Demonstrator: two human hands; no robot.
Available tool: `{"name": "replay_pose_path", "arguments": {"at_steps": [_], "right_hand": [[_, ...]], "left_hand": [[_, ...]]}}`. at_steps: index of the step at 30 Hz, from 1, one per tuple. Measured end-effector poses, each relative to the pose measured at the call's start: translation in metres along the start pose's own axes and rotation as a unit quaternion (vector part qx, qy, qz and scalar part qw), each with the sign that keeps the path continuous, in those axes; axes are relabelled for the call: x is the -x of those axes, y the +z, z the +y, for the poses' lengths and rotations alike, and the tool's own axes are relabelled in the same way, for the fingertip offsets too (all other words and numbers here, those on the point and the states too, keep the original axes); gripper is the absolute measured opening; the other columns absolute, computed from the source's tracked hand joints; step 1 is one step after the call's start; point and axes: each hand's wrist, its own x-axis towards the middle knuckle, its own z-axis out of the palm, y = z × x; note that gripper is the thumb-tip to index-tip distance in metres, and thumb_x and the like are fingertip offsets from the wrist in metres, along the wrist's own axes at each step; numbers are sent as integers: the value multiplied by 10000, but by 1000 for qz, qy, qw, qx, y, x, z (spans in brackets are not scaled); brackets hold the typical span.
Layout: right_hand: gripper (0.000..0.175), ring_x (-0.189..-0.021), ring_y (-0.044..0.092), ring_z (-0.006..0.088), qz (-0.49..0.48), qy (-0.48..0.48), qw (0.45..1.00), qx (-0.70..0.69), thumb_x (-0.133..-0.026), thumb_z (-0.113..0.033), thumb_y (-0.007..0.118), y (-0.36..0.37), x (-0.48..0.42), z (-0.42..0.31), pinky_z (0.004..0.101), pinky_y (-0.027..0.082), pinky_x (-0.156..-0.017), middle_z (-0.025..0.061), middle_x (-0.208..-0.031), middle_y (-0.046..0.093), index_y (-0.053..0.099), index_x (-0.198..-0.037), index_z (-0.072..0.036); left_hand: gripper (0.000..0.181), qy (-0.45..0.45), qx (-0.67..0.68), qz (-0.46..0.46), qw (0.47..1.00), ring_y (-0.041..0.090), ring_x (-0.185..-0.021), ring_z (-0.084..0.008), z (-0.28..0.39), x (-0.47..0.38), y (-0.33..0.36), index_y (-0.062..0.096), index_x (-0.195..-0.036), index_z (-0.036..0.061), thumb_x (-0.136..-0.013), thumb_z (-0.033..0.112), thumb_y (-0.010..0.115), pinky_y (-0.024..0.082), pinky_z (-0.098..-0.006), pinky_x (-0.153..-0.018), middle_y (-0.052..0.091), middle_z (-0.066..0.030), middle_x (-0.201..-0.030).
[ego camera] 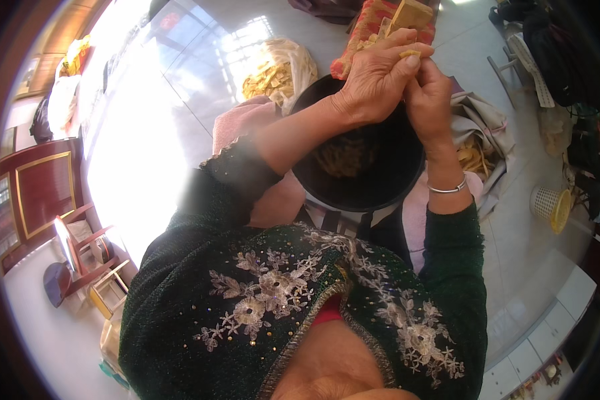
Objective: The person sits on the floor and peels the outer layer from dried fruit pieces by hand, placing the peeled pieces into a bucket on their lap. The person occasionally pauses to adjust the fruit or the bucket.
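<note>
My left hand [380, 80] pinches a small yellow piece [410, 53] between thumb and fingers. Against it rests my right hand [430, 100], its fingers bent together; whether it grips something is hidden. Just beyond the hands, a wooden block [411, 16] stands on a red and gold patterned padded surface [365, 22], with yellow bits beside it. Below my wrists is a round black tub [400, 172] with blurred brownish pieces [347, 155] inside.
Left of the tub lies a clear plastic bag [305, 62] of yellow pieces [270, 80]. On the right, a grey cloth bag [497, 127] holds yellow strips [472, 155]. Pink cloth [240, 120] flanks the tub. Farther right lies a white perforated basket [544, 201] with a yellow rim.
</note>
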Motion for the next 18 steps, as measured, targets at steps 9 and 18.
{"name": "replay_pose_path", "arguments": {"at_steps": [9,18], "right_hand": [[199,-403,260,15,-106,358,813,-448,-908,-218,533,-20,-6,0,191,242,-370,-81,-512,360,543,-753,-93],[135,-416,280,10,-64,133,985,-93,-898,-172,565,-19,-8,-13,161,239,-391,-94,-531,375,582,-869,-41]], "left_hand": [[136,89,-200,21,976,631,-814,-294,-7,-14,-12,611,-807,-2,-695,74,588,506,-320,-708,629,-145,-975],[83,-165,-51,-47,984,547,-576,-203,7,-9,-17,593,-746,20,-723,80,540,448,-300,-562,570,-98,-616]]}}
